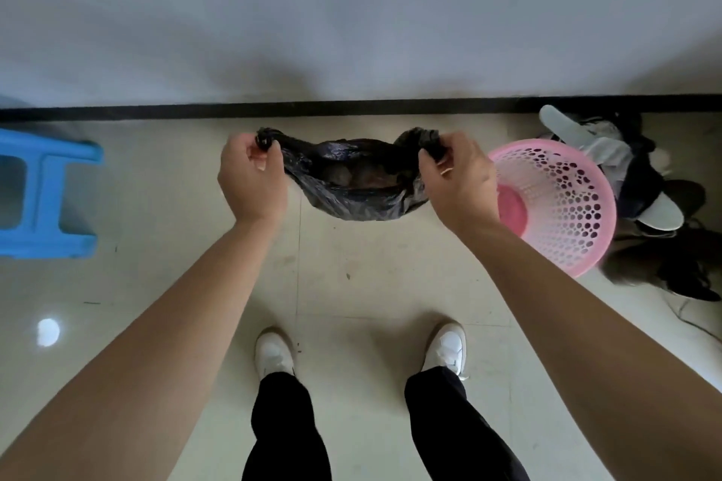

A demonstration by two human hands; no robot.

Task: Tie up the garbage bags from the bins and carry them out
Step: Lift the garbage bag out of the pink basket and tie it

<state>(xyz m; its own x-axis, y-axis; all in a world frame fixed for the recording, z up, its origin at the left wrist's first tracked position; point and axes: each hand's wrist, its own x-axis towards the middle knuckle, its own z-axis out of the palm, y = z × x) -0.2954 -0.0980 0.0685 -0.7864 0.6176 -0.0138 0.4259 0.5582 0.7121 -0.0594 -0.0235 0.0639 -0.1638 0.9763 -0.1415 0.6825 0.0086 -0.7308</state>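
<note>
Left hand [250, 176] and right hand [459, 178] each grip a gathered corner of the black garbage bag [351, 183], held stretched above the floor [371, 285], beside the pink bin [558, 203].

A single wide-angle camera, worn on the head, is looking forward and steeply down from standing height. It is framing the left hand [252, 178] and right hand [457, 180] on outstretched arms near mid-frame, gripping the black bag [351, 187] between them; the white shoes [273, 353] are showing at the bottom, and the wall [351, 12] is filling the upper third.
</note>
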